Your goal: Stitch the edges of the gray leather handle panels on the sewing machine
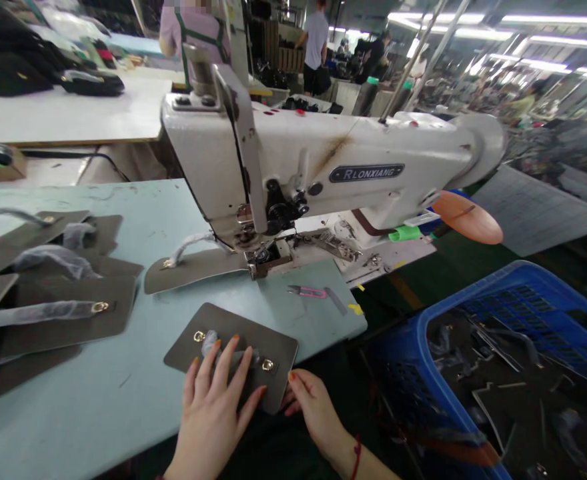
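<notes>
Panel (258, 335) | flat, grey-brown, round-cornered | two gold-coloured fittings (267, 365) | plastic-wrapped handle (209, 342)

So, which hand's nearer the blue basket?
Right. The right hand holds the gray panel on the side toward the blue basket; the left hand lies over the panel, farther away.
</notes>
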Demonstrator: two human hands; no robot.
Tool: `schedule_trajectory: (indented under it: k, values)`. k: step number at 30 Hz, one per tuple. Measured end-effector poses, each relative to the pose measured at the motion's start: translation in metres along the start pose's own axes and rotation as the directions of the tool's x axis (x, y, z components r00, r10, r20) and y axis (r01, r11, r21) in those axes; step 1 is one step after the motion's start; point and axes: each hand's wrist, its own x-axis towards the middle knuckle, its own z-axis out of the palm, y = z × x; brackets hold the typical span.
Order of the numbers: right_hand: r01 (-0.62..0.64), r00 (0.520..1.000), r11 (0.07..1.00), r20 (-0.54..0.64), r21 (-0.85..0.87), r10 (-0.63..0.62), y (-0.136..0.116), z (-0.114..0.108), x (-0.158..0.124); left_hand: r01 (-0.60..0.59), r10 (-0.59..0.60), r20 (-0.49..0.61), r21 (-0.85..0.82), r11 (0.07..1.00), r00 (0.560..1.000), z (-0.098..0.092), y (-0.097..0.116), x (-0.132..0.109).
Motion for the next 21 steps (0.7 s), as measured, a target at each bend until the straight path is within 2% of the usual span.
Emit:
schedule_trajectory:
  k: [3, 5, 9, 13, 16, 21]
  values:
    - [0.033, 0.999, 0.999, -0.043, 0.024, -0.032, -0.003, 0.001, 0.003, -0.13, 0.13, 0.033, -0.008, 0.992, 0.991, -0.008, 0.0, 0.006]
    - [0.111, 0.992, 0.994, -0.056, -0.004, -0.111, -0.009, 0.005, 0.005, -0.184, 0.186, 0.069, -0.039, 0.982, 0.98, -0.013, 0.003, 0.013]
    - [0.311, 0.951, 0.948, 0.023, -0.074, -0.31, -0.025, 0.017, 0.008, -0.098, 0.111, 0.128, -0.101, 0.99, 0.986, -0.02, 0.006, 0.028]
    - [0.389, 0.921, 0.905, 0.085, -0.171, -0.38, -0.038, 0.026, 0.012, -0.023, 0.052, 0.151, -0.194, 0.981, 0.987, -0.026, -0.002, 0.036]
    - [0.486, 0.873, 0.798, 0.166, -0.356, -0.458, -0.05, 0.03, 0.012, -0.019, 0.058, 0.151, -0.248, 0.969, 0.987, -0.036, -0.01, 0.036]
    - [0.706, 0.704, 0.5, 0.419, -0.502, -0.573, -0.085, 0.033, 0.004, 0.004, 0.006, 0.039, -0.26, 0.966, 0.999, -0.067, -0.015, 0.038]
